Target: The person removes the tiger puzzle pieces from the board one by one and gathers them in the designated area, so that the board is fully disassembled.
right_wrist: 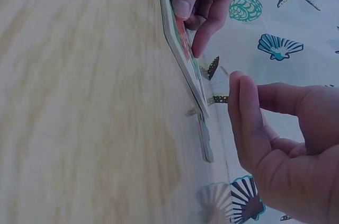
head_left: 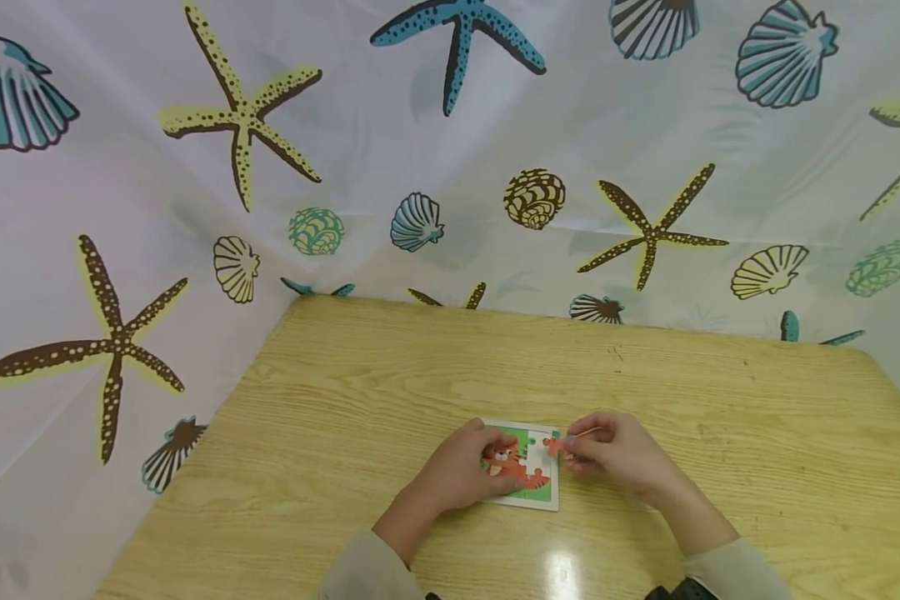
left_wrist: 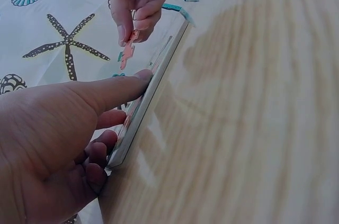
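A jigsaw puzzle board (head_left: 556,496) with a white rim lies flat on the table, showing an orange tiger on green. A white gap shows at its upper right. My left hand (head_left: 461,465) rests over the board's left side, thumb lying straight on the picture, the other fingers at its edge. Between thumb and fingertips, my right hand (head_left: 621,454) pinches an orange puzzle piece (left_wrist: 127,56) above the right edge of the board. Another flat puzzle piece (right_wrist: 205,140) lies on the table just past the board's corner, mostly hidden by the right hand in the head view.
The wood-grain table (head_left: 360,400) extends around the board on all sides. A white cloth (head_left: 435,150) printed with starfish and shells hangs behind the table and along its left side.
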`<state>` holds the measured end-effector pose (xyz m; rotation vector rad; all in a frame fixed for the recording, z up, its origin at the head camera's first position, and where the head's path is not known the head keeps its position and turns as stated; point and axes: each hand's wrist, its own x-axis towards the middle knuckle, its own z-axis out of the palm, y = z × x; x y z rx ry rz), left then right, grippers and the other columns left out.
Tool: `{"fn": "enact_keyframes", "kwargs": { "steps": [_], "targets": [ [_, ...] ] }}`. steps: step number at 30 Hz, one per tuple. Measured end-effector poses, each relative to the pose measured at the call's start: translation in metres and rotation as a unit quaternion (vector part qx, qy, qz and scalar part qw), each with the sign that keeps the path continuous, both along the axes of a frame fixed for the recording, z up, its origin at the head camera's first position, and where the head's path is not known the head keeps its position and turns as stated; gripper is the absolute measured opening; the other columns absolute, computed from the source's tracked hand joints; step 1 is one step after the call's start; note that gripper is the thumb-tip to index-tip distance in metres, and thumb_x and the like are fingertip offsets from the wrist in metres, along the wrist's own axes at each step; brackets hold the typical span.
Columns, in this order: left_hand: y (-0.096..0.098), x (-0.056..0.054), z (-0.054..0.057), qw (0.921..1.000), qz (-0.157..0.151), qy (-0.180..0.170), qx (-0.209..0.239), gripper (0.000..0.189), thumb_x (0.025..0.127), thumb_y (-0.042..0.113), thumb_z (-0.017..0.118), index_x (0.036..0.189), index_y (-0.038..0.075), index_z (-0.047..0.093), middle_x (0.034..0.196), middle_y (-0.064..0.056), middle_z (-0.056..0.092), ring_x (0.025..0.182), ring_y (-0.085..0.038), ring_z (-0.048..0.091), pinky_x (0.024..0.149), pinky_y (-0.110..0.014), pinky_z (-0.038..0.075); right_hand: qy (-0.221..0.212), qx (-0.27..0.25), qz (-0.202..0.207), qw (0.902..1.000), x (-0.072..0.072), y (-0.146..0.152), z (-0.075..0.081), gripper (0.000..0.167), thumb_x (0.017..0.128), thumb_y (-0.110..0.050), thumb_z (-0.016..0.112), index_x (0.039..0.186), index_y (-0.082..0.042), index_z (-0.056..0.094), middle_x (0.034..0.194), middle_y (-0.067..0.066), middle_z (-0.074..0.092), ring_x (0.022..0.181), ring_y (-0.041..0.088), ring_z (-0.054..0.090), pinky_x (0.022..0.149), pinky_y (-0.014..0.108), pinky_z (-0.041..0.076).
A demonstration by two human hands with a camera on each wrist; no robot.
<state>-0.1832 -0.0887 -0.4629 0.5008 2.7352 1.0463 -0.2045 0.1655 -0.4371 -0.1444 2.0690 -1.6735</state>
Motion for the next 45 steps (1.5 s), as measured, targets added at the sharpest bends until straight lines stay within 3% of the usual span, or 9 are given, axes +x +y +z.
{"fn": "enact_keyframes", "kwargs": {
  "steps": [25,45],
  "targets": [
    [-0.001,0.000,0.001,1.0000,-0.005,-0.005,-0.005,0.057,0.082,0.043,0.082,0.129,0.016,0.067,0.092,0.003,0.051,0.076,-0.011,0.043,0.070,-0.026,0.039,0.015,0.046,-0.027,0.9985,0.000,0.014,0.002,0.031,0.099,-0.011,0.062,0.121,0.010,0.057,0.101,0.013,0.069,0.078,0.015,0.066,0.072,0.029,0.059],
    [0.001,-0.001,0.000,1.0000,0.000,-0.004,-0.004,0.056,0.081,0.043,0.082,0.128,0.016,0.068,0.090,0.003,0.051,0.077,-0.011,0.044,0.070,-0.025,0.038,0.024,0.059,-0.064,0.9959,0.002,0.033,-0.001,0.032,0.102,-0.007,0.055,0.127,0.013,0.052,0.111,0.018,0.066,0.087,0.017,0.068,0.076,0.029,0.059]
  ]
}}
